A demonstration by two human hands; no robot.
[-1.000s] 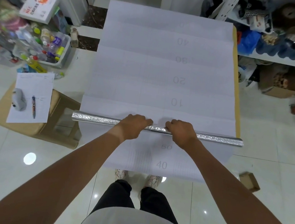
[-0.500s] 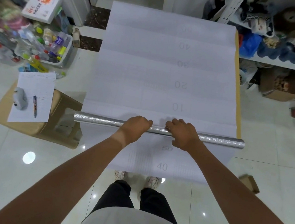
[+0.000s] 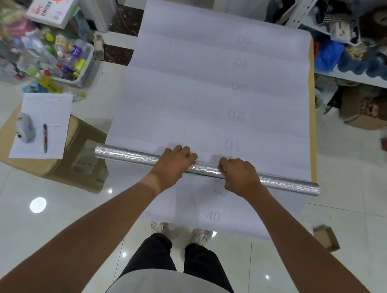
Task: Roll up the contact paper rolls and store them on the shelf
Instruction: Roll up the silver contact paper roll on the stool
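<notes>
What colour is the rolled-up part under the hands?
Shiny silver with an embossed texture, on the roll in the head view.

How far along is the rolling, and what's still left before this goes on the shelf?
Done: a thin silver roll has formed at the near end. In hand: left hand and right hand curl over it. Left: most of the sheet lies flat, unrolled; shelf storage not started.
</notes>
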